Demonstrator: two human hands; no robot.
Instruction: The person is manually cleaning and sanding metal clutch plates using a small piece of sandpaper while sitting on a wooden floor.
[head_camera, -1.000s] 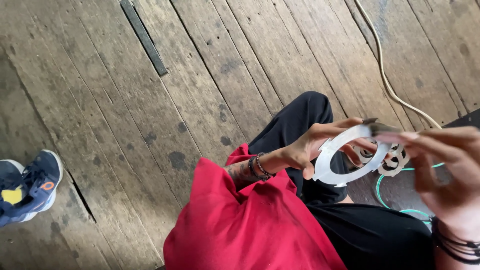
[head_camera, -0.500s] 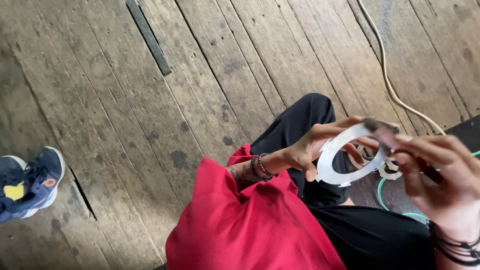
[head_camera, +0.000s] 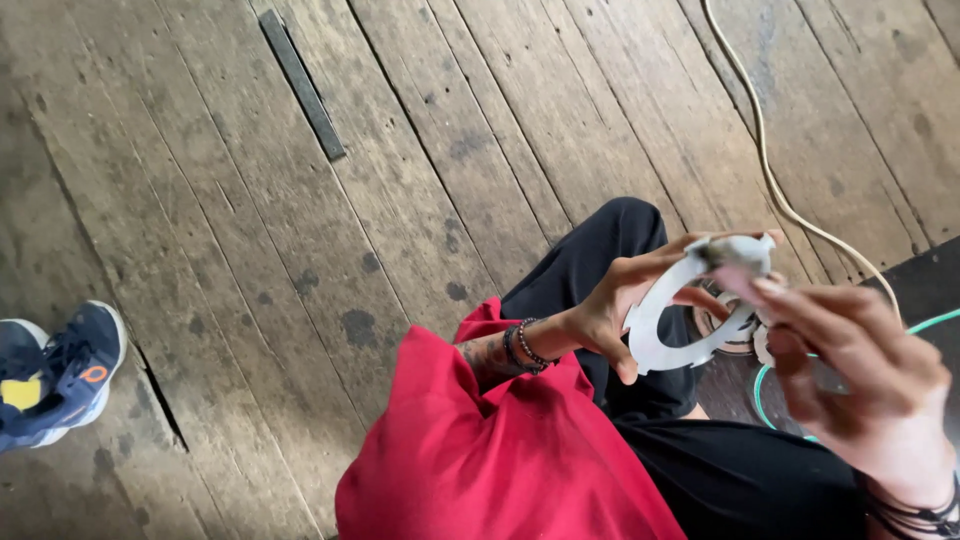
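Observation:
My left hand (head_camera: 630, 295) grips a flat white ring-shaped plate (head_camera: 660, 325) with notches along its rim, held upright over my black-trousered knee. My right hand (head_camera: 850, 370) comes in from the right, its fingers pinching the top of the same ring next to my left fingertips. Beaded bracelets circle my left wrist (head_camera: 522, 347), and a red sleeve (head_camera: 500, 460) covers that arm. Behind the ring a second round toothed part (head_camera: 722, 328) lies low, mostly hidden.
Worn wooden floorboards (head_camera: 300, 250) fill the view. A dark metal strip (head_camera: 302, 82) lies on them at the top. A cream cable (head_camera: 770, 170) runs along the right, a green hoop (head_camera: 765, 385) sits low right. A blue sneaker (head_camera: 55, 375) shows at the left edge.
My right hand has moved left and up onto the top of the ring. The view has shifted slightly; the ring stays in my left hand.

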